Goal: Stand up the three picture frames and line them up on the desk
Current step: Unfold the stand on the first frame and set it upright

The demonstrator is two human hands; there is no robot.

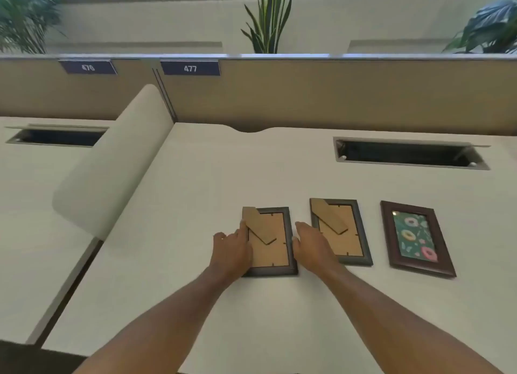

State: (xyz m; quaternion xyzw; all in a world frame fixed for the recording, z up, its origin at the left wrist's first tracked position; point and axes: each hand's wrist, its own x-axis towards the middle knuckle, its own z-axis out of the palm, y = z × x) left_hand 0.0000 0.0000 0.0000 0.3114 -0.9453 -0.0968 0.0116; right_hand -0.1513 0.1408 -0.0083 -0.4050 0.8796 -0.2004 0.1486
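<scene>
Three picture frames lie flat in a row on the white desk [195, 178]. The left frame [272, 250] is face down, brown backing and cardboard stand showing. My left hand [232, 250] rests on its left edge, fingers over the rim. My right hand [310, 248] touches its right edge, in the gap beside the middle frame [345, 234], which also lies face down with its stand folded. The right frame [415, 238] lies face up, dark wood around a green doughnut picture, with no hand near it.
A cable slot [408, 154] opens in the desk behind the frames. A rounded white divider [112, 166] stands at the left, with a neighbouring desk beyond. A tan partition [335, 94] labelled 477 runs along the back, plants above it.
</scene>
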